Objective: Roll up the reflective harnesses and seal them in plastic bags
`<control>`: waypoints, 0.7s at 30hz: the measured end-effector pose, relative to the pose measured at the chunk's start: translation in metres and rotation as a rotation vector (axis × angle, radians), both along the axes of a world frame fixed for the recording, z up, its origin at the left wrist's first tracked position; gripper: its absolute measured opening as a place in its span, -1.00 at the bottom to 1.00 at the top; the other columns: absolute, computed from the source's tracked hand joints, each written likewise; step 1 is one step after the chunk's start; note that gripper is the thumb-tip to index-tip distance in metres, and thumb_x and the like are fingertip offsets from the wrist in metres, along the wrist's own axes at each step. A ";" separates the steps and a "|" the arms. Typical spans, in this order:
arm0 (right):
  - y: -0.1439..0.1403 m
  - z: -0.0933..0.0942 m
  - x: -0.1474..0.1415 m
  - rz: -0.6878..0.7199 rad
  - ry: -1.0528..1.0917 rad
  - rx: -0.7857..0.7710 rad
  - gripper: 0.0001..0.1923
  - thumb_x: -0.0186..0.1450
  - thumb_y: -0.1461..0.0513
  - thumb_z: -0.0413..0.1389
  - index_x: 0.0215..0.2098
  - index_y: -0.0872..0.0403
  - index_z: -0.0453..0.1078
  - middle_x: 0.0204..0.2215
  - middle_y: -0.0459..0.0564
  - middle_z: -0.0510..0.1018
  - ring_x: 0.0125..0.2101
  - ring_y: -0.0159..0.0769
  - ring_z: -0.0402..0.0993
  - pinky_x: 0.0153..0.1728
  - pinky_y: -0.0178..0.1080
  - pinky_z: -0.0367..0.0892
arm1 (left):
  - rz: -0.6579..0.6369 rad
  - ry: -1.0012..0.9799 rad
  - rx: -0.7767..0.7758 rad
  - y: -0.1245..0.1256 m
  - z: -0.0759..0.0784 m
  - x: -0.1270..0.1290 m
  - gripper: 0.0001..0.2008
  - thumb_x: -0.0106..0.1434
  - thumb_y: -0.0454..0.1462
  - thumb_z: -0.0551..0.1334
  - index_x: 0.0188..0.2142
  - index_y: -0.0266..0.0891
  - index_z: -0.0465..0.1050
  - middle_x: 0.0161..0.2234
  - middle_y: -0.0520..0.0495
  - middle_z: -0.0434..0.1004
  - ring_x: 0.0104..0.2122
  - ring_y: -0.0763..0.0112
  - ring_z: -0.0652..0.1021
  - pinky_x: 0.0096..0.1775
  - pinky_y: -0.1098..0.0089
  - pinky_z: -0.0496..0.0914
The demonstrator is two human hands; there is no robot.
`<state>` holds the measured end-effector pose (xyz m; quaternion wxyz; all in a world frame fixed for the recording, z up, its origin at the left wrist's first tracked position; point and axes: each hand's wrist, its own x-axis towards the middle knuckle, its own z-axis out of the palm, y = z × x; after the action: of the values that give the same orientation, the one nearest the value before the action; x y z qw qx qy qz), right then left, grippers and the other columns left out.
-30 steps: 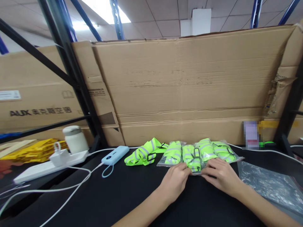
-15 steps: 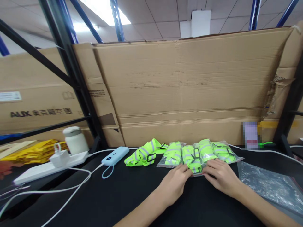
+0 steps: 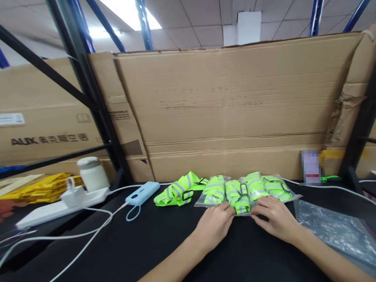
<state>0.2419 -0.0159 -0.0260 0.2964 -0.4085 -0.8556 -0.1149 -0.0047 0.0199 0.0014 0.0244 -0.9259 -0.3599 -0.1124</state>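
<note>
A clear plastic bag holding a folded neon-green reflective strap (image 3: 237, 196) lies between my two hands, its black buckle facing up. My left hand (image 3: 216, 224) has its fingers closed at the bag's near left corner. On the near right corner, the fingers of my right hand (image 3: 276, 219) are also closed. Beside it are more bagged straps: one on the left (image 3: 214, 190), touching it, and others on the right (image 3: 255, 186), (image 3: 276, 187) lying close together. A loose reflective strap (image 3: 178, 192) with silver stripes and a black buckle rests unbagged further left.
An empty clear plastic bag (image 3: 335, 227) lies at the right. To the left are a light blue power bank (image 3: 143, 193), white cables, a white power strip (image 3: 49, 213) and a white bottle (image 3: 93, 175). Cardboard (image 3: 220, 102) walls the back; a blurred phone-like object (image 3: 311, 167) leans there.
My left hand has shifted very slightly left and its thumb has drawn in at the bag's corner. The bags and my right hand look nearly the same.
</note>
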 end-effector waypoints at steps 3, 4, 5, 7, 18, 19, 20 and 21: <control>0.000 -0.001 -0.001 0.008 -0.009 -0.008 -0.85 0.43 0.28 0.07 -0.18 0.01 0.50 -0.39 -0.06 0.52 -0.35 -0.23 0.48 -0.29 -0.23 0.21 | 0.032 0.011 0.004 0.001 0.000 0.001 -0.81 0.46 -0.33 0.12 -0.20 -0.20 0.53 -0.24 -0.06 0.56 -0.27 0.24 0.62 -0.30 0.39 0.42; 0.001 -0.002 -0.001 0.010 -0.013 -0.011 -0.84 0.44 0.28 0.07 -0.17 0.00 0.50 -0.39 -0.06 0.53 -0.35 -0.23 0.48 -0.29 -0.23 0.21 | 0.043 0.018 0.004 0.001 0.000 0.001 -0.80 0.46 -0.33 0.12 -0.20 -0.19 0.53 -0.24 -0.06 0.56 -0.27 0.24 0.62 -0.31 0.39 0.41; 0.001 -0.002 -0.001 0.008 -0.015 -0.010 -0.83 0.44 0.29 0.06 -0.17 0.00 0.50 -0.39 -0.06 0.53 -0.35 -0.23 0.49 -0.29 -0.23 0.22 | 0.052 0.024 0.005 0.001 0.001 0.002 -0.80 0.46 -0.33 0.12 -0.20 -0.19 0.53 -0.24 -0.06 0.56 -0.27 0.23 0.63 -0.31 0.39 0.41; 0.002 -0.003 -0.001 -0.005 -0.007 -0.006 -0.83 0.43 0.29 0.07 -0.17 0.00 0.51 -0.39 -0.06 0.54 -0.35 -0.22 0.50 -0.28 -0.23 0.22 | 0.065 0.033 0.011 0.001 0.002 0.002 -0.80 0.46 -0.33 0.12 -0.20 -0.19 0.54 -0.25 -0.06 0.57 -0.28 0.23 0.63 -0.32 0.39 0.40; 0.001 -0.002 -0.001 -0.032 0.039 -0.023 -0.85 0.41 0.24 0.11 -0.20 0.00 0.55 -0.52 -0.11 0.55 -0.49 -0.28 0.46 -0.37 -0.25 0.20 | 0.004 -0.011 0.069 -0.001 0.000 0.000 -0.85 0.41 -0.24 0.20 -0.18 -0.14 0.56 -0.26 -0.02 0.59 -0.33 0.27 0.63 -0.36 0.41 0.39; 0.000 -0.001 -0.002 -0.023 0.037 -0.018 -0.84 0.42 0.23 0.10 -0.21 0.00 0.55 -0.52 -0.11 0.55 -0.50 -0.28 0.46 -0.37 -0.25 0.20 | -0.008 -0.011 0.078 -0.001 0.000 0.000 -0.84 0.42 -0.25 0.19 -0.19 -0.14 0.57 -0.26 -0.03 0.59 -0.33 0.28 0.62 -0.36 0.42 0.39; 0.000 0.000 -0.002 -0.014 0.033 -0.014 -0.82 0.43 0.23 0.08 -0.21 0.00 0.55 -0.52 -0.10 0.55 -0.50 -0.28 0.46 -0.38 -0.26 0.19 | -0.019 -0.011 0.085 -0.001 -0.001 0.000 -0.83 0.42 -0.26 0.18 -0.20 -0.15 0.57 -0.26 -0.03 0.58 -0.34 0.29 0.62 -0.37 0.42 0.39; -0.001 0.001 -0.003 -0.005 0.029 -0.012 -0.79 0.45 0.22 0.06 -0.23 0.01 0.56 -0.53 -0.10 0.56 -0.51 -0.28 0.46 -0.39 -0.26 0.19 | -0.026 -0.014 0.089 -0.001 -0.001 0.000 -0.83 0.43 -0.27 0.18 -0.20 -0.15 0.57 -0.27 -0.03 0.58 -0.34 0.30 0.62 -0.37 0.43 0.38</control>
<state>0.2389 -0.0167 -0.0254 0.3060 -0.4142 -0.8508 -0.1047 -0.0043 0.0188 0.0008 0.0616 -0.9276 -0.3428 -0.1350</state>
